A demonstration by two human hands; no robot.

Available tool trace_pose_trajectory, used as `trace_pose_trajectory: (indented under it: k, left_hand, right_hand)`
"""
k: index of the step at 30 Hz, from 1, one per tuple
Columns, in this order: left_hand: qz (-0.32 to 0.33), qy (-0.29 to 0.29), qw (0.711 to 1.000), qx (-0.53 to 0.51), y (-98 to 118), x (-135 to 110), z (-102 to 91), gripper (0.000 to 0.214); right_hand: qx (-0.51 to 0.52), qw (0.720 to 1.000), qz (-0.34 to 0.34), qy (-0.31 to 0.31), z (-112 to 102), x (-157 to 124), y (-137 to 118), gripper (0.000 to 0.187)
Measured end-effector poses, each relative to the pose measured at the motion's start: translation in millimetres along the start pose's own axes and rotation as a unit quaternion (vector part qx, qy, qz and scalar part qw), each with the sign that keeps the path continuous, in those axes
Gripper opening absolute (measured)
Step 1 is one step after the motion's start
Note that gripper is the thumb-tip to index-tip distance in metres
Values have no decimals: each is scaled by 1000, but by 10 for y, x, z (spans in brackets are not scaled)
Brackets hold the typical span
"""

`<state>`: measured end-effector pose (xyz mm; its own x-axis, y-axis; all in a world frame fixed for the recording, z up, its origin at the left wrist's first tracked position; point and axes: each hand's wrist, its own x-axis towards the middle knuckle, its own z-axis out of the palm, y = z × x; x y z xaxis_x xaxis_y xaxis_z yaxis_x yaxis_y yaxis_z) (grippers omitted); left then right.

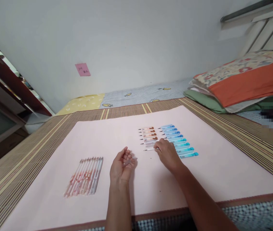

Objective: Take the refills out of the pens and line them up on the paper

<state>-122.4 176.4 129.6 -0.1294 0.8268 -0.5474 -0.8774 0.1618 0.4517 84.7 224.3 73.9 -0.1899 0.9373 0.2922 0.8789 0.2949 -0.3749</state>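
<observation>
My right hand (166,154) is closed on a slim white pen (149,149), whose dark tip points left; its rear end is hidden under my fingers. It lies at the near end of a column of brown-ended pens (148,134). Just right of that hand runs a column of blue and turquoise pens (181,141), tips also to the left. My left hand (123,165) is palm up with fingers curled around small clear plastic pieces (127,163), whose exact kind is hard to make out. Further left, a row of pink-patterned pens (84,176) lies side by side.
A pale pink sheet (54,179) covers much of the striped mat (25,163). Folded bedding with an orange edge (247,83) is stacked at the right by a white headboard (271,32). A pink note (83,69) is on the wall behind.
</observation>
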Motion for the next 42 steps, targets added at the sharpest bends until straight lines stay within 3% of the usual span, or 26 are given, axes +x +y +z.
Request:
trace_pose_trajectory:
  k: [16,22,26,30,42]
  left_hand:
    - [-3,0,1000,1,-3,3,15,12]
    - [-3,-5,1000,-4,-4,-12,18,13]
    - [-3,-2,1000,-6,-16,-18,27,12]
    - [-3,-1,1000,-10,-17,-29,34,12]
    - [-6,-8,1000,-9,-22,-1,10,11]
  right_hand:
    - [-18,999,-14,49,162,68,-14,20]
    - [-15,993,36,112,-46,7,145,24]
    - [-81,989,110,62,-221,-45,208,24]
    - [-118,985,121,9,-259,-62,156,17]
    - [-121,986,107,29,-100,-26,36,16]
